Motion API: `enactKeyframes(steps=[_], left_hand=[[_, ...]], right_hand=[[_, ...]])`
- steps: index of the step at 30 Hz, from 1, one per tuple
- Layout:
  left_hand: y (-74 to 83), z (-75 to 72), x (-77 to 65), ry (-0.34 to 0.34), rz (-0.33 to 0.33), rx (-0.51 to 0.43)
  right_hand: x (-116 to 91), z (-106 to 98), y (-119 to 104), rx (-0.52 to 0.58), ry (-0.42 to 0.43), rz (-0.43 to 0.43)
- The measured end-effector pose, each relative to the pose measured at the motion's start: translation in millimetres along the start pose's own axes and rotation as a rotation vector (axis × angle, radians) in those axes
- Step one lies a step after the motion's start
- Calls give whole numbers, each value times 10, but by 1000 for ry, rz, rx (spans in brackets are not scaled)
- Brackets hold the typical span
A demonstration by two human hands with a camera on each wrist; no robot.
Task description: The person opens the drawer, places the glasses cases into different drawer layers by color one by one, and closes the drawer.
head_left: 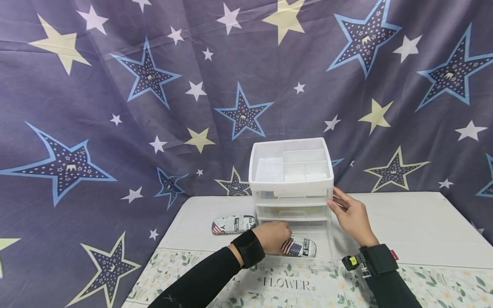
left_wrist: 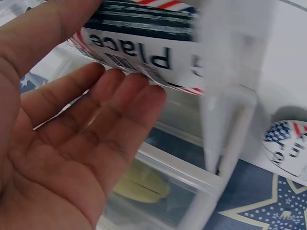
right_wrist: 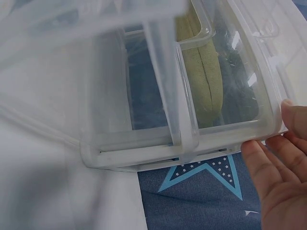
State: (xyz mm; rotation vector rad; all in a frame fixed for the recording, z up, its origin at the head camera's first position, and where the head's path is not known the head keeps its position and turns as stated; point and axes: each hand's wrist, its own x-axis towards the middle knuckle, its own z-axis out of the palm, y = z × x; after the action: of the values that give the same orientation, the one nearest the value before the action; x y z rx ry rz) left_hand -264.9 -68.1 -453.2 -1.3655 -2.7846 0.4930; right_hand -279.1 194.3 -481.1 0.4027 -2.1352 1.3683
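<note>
A white plastic drawer unit [head_left: 291, 185] stands on the table, its clear bottom drawer [head_left: 323, 262] pulled out. In that drawer is a glasses case [head_left: 302, 247] with newspaper and flag print. My left hand [head_left: 272, 236] holds this case near its left end; in the left wrist view the thumb lies over the case [left_wrist: 144, 55] and the fingertips touch its lower edge. My right hand [head_left: 352, 216] steadies the unit at its right front edge. In the right wrist view, thumb and fingers [right_wrist: 261, 165] hold a corner of the frame.
A second case [head_left: 233, 224] of the same print lies on the table left of the unit. A yellow-green object [right_wrist: 204, 81] shows inside a closed upper drawer. The unit's top tray [head_left: 269, 170] has compartments. Behind hangs a star-patterned cloth [head_left: 185, 107]; a floral cloth [head_left: 286, 295] covers the table front.
</note>
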Motion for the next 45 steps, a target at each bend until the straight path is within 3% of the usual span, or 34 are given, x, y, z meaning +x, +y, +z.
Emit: enactKeyframes(steps=[11, 22, 45], left_hand=[[-201, 36, -151, 18, 109, -149], [-235, 66, -168, 38, 139, -157], [-342, 121, -87, 98, 89, -162]], right_hand=[[-16, 2, 4, 0, -9, 13], [-15, -3, 17, 3, -7, 4], [-4, 7, 1, -11, -14, 20]])
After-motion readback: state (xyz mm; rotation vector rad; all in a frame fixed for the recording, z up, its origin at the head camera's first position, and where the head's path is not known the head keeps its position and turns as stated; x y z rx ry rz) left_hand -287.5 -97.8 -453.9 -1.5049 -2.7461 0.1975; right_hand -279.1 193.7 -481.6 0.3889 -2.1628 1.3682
